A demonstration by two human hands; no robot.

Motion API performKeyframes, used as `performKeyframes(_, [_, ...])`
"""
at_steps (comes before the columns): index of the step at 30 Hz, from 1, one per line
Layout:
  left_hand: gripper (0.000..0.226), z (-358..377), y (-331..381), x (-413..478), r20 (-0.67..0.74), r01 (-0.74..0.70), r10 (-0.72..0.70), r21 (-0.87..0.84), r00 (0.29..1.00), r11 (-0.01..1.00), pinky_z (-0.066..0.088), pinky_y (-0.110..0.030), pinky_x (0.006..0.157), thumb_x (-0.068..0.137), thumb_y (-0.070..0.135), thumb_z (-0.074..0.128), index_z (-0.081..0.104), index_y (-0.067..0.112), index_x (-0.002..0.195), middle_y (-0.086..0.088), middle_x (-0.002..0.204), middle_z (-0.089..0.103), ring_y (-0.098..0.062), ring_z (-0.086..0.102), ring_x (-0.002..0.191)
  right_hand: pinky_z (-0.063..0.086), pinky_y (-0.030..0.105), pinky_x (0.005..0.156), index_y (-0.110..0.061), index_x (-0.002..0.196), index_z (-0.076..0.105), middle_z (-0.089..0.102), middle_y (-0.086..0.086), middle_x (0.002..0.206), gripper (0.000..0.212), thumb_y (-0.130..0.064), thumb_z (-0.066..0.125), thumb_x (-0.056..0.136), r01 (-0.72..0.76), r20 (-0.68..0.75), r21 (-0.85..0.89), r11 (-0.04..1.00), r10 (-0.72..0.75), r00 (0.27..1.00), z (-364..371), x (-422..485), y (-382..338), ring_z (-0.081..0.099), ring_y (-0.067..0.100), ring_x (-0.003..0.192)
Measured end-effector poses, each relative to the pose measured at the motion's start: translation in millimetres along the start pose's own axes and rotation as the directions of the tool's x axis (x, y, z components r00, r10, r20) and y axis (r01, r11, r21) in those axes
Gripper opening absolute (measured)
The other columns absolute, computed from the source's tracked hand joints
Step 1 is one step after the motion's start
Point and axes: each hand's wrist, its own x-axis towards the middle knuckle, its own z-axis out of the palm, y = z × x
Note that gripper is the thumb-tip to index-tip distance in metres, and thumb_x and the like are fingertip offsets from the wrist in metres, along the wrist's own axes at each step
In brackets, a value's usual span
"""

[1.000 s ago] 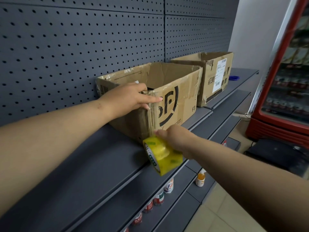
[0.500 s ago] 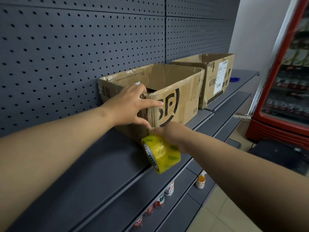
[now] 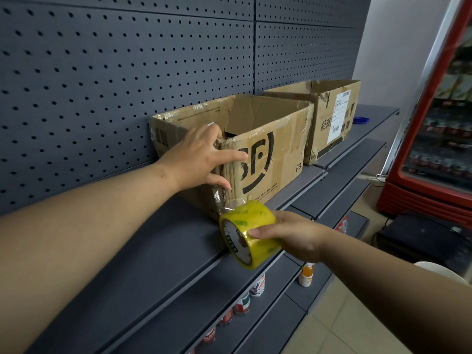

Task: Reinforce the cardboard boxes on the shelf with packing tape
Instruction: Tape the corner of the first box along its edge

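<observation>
An open cardboard box [image 3: 275, 154] with a black logo stands on the grey shelf [image 3: 143, 264]. My left hand [image 3: 201, 157] presses flat against its near corner, fingers spread over the taped edge. My right hand [image 3: 293, 236] grips a yellow roll of packing tape [image 3: 249, 233] just below and in front of that corner. A clear strip of tape runs from the roll up onto the box corner. A second open cardboard box [image 3: 332, 118] with a white label stands further right on the shelf.
A dark pegboard wall [image 3: 127, 72] backs the shelf. Blue scissors [image 3: 361, 120] lie beyond the second box. Lower shelves hold cans [image 3: 242, 302] and a small orange bottle [image 3: 306, 274]. A red drinks fridge [image 3: 439, 123] stands at the right.
My right hand has pulled the tape roll down and away from the box corner, drawing out a strip. My left hand stays pressed on the corner.
</observation>
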Motion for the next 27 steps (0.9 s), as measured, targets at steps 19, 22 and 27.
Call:
performKeyframes(19, [0.061, 1, 6, 0, -0.067, 0.123, -0.158, -0.370, 0.985, 0.921, 0.035, -0.037, 0.087, 0.090, 0.063, 0.015, 0.022, 0.027, 0.139, -0.010, 0.091, 0.048, -0.021, 0.045, 0.088, 0.048, 0.039, 0.093, -0.009, 0.115, 0.055, 0.061, 0.008, 0.110, 0.070, -0.058, 0.071, 0.068, -0.118, -0.408, -0.201, 0.972, 0.027, 0.913, 37, 27, -55, 0.056, 0.025, 0.101])
performKeyframes(22, [0.066, 2, 11, 4, -0.111, 0.214, -0.304, -0.489, 0.946, 0.846, 0.036, -0.033, 0.085, 0.094, 0.051, 0.024, 0.034, 0.002, 0.138, -0.007, 0.085, 0.053, -0.026, 0.053, 0.088, 0.048, 0.040, 0.093, -0.009, 0.116, 0.053, 0.059, 0.007, 0.112, 0.071, -0.058, 0.070, 0.068, -0.142, -0.404, -0.198, 0.970, 0.051, 0.913, 36, 27, -55, 0.055, 0.024, 0.103])
performKeyframes(27, [0.040, 10, 22, 13, -0.246, 0.279, -0.370, -0.335, 0.896, 0.900, 0.039, -0.036, 0.066, 0.095, 0.030, 0.034, 0.052, 0.000, 0.075, -0.016, 0.071, 0.054, -0.029, 0.049, 0.068, 0.047, 0.042, 0.096, -0.010, 0.119, 0.053, 0.060, 0.007, 0.114, 0.073, -0.058, 0.072, 0.067, -0.131, -0.388, -0.189, 0.973, 0.049, 0.921, 36, 27, -56, 0.056, 0.025, 0.104])
